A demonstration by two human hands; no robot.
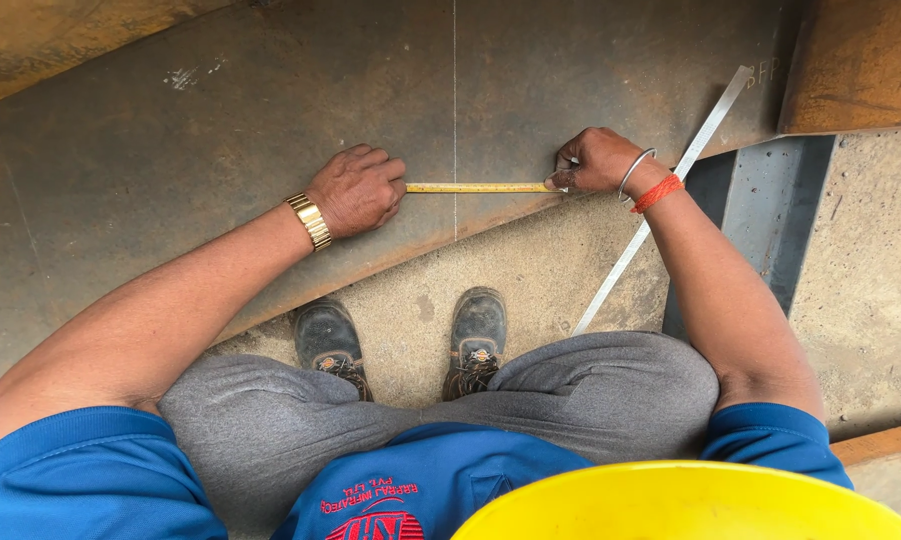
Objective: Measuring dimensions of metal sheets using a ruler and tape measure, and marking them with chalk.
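Head view, looking down. Fingers (390,185) of the left hand (355,190) are curled closed and press one end of a yellow tape measure (475,187) against the steel plate (220,130); whether a tape case sits under the palm cannot be told. Fingers (562,180) of the right hand (595,160) are pinched shut on the other end of the tape, also down on the plate. Between the two hands the tape lies flat and straight, running left to right close to the plate's near edge. A thin scribed line (455,100) runs up the plate and crosses the tape at roughly a right angle, nearer the right hand than the left.

Left wrist carries a gold watch (310,221). Right wrist carries a metal bangle (634,170) and a red thread band (657,193).

A long steel rule (660,205) lies diagonally, passing under the right wrist, with its upper end on the plate and its lower end over the concrete floor (550,270). Two dark work shoes (400,340) stand on that floor just beside the plate edge. Grey trousers (590,385), blue sleeves and a yellow helmet brim (680,500) fill the bottom of the view. Rusty steel sections (855,60) lie at the upper right and upper left corners.
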